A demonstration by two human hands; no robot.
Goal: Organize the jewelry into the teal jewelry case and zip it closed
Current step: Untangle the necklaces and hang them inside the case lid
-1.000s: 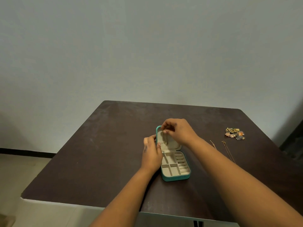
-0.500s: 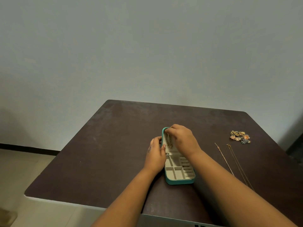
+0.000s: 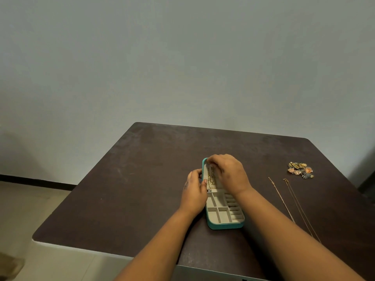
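The teal jewelry case (image 3: 225,225) lies open in the middle of the dark table, its cream compartments facing up. A gold chain (image 3: 211,177) hangs down the inside of the open lid. My right hand (image 3: 229,173) is over the top of the lid, fingertips pinching the chain's upper end. My left hand (image 3: 194,192) grips the lid's left edge, thumb on its inner face. Two thin gold chains (image 3: 292,203) lie stretched out on the table to the right. A small heap of colourful jewelry (image 3: 300,169) sits at the far right.
The dark brown table (image 3: 129,189) has a rounded front left corner above a pale floor. A plain grey wall stands behind it. A dark object edges in at the far right.
The camera has shifted slightly, so the case sits a bit lower in view. My right hand has drawn the chain down along the lid; the left hand keeps its hold on the lid.
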